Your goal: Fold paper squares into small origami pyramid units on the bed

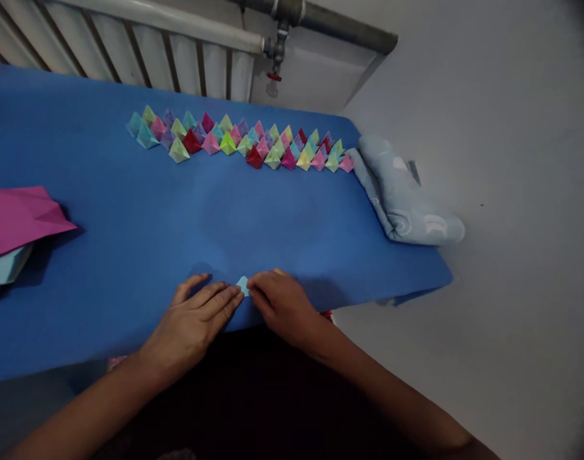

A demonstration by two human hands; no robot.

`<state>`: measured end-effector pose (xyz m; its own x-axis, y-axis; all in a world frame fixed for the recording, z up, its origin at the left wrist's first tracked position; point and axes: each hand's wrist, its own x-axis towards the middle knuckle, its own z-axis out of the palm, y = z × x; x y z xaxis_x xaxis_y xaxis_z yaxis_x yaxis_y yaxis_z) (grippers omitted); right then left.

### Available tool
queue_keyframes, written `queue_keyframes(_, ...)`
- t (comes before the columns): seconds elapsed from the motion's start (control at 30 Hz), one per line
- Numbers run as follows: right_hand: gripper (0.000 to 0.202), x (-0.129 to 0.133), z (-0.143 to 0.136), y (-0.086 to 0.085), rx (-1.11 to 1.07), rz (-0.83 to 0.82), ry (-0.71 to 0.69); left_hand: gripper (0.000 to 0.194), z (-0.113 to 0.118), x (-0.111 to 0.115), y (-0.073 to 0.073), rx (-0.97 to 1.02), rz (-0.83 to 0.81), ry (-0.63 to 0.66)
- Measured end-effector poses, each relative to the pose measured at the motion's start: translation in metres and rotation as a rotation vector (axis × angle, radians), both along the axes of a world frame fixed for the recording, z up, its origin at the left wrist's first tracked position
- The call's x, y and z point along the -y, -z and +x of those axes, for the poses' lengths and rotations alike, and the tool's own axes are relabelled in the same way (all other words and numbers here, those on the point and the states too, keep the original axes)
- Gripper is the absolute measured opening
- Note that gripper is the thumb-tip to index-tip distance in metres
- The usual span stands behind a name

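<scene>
A small light blue piece of paper (243,285) lies on the blue cloth surface (177,223) near its front edge, between my two hands. My left hand (196,316) rests flat, fingers spread, with its fingertips on the paper's left side. On the right side of the paper, my right hand (280,303) has its fingers pinched on the edge. Farther back, several small folded paper shapes (227,143) in pink, green, red, purple and blue stand in staggered rows.
Pink paper (23,217) lies over light blue sheets (7,268) at the left. A folded grey-blue blanket (407,198) sits at the right end by the wall. Behind the surface are a white radiator (186,64) and a pipe with a red valve (274,76).
</scene>
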<state>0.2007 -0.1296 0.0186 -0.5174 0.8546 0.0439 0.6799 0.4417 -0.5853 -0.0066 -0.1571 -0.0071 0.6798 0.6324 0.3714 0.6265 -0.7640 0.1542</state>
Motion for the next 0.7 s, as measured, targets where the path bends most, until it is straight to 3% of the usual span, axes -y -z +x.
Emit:
queue_keyframes(0.17, 0.010, -0.005, -0.001, -0.005, 0.064, -0.021, -0.003, 0.044, -0.006, 0.006, -0.002, -0.004, -0.008, -0.018)
queue_keyframes(0.7, 0.010, -0.013, -0.002, -0.014, -0.008, -0.197, 0.037, 0.037, -0.014, 0.011, 0.004, 0.055, 0.010, -0.046)
